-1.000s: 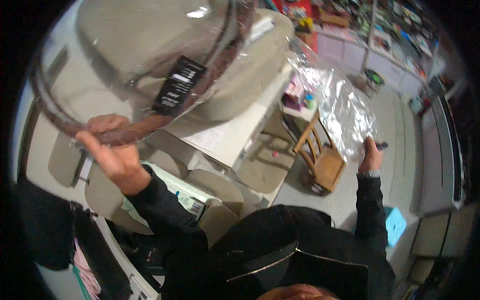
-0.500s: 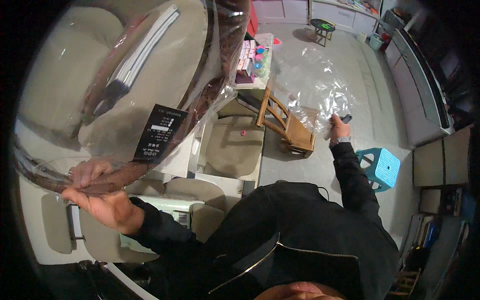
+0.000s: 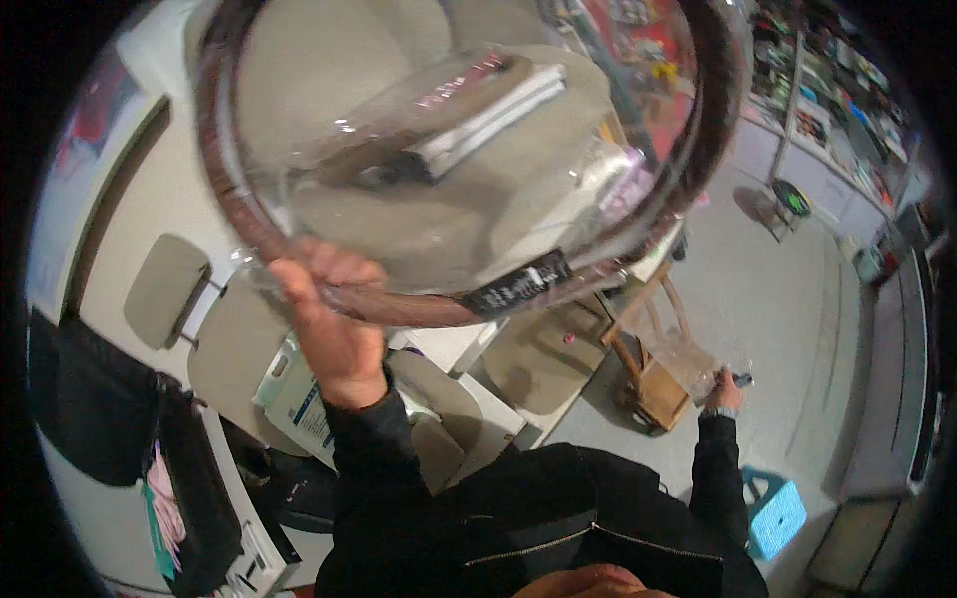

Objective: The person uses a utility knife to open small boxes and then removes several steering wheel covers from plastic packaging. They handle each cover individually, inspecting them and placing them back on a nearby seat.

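Observation:
My left hand (image 3: 334, 319) is raised close to the camera, gripping the lower rim of a dark brown ring-shaped steering wheel cover (image 3: 299, 259) with a black label (image 3: 516, 284), still wrapped in clear film. The ring fills the upper part of the view. Out at arm's length to the right, my right hand (image 3: 722, 387) holds a crumpled clear plastic bag (image 3: 688, 357) low near a small wooden chair (image 3: 653, 374).
Beige car seats (image 3: 533, 354) with headrests (image 3: 164, 289) stand below the ring. A white box with blue print (image 3: 299, 394) lies by the seats. A blue stool (image 3: 776, 518) is on the grey floor at lower right. Shelves of goods (image 3: 817, 90) line the far right.
The ring has swung up and across the view, and my left hand has shifted right along its lower rim. The clear bag in my right hand has dropped and bunched small.

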A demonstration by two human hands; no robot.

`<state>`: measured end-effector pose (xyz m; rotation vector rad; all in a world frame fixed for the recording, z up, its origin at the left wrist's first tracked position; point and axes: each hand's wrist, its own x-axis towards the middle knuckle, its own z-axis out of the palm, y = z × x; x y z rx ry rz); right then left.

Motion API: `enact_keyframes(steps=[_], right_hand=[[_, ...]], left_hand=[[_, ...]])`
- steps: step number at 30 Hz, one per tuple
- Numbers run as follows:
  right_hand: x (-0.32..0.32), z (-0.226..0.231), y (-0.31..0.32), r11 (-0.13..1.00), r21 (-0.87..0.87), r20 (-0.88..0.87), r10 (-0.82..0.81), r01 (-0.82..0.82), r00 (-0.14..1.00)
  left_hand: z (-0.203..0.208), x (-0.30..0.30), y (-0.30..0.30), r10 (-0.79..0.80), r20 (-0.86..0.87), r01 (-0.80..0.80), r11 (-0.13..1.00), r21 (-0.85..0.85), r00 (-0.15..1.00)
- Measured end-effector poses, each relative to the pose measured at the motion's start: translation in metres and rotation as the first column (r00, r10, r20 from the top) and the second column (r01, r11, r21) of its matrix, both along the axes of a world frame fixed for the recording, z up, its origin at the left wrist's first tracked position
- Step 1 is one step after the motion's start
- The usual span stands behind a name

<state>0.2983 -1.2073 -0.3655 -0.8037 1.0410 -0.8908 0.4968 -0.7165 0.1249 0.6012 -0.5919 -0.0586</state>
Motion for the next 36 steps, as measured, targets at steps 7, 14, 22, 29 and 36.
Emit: enact_keyframes(steps=[7,14,22,29,36], right_hand=[[0.026,0.054,-0.009,0.975,-0.199,0.102,0.122,-0.1,0.987],[0.03,0.109,0.007,0.953,-0.292,0.147,0.123,-0.076,0.981],[0.02,0.175,0.068,0.945,-0.293,0.173,0.199,-0.143,0.965],[0.029,0.241,0.131,0.865,-0.463,0.23,0.328,-0.194,0.916],[0.017,0.298,0.193,0.73,-0.603,0.153,0.501,-0.321,0.852]], left_hand=[[0.001,-0.01,-0.005,0.243,-0.008,-0.24,0.963,0.123,0.97],[0.02,-0.001,0.031,0.281,0.06,-0.283,0.959,0.03,0.958],[0.017,0.008,0.066,0.234,0.013,-0.233,0.971,-0.043,0.972],[0.002,0.0,0.068,0.243,-0.033,-0.244,0.97,-0.014,0.969],[-0.014,-0.014,0.065,0.285,0.06,-0.291,0.939,0.182,0.957]])
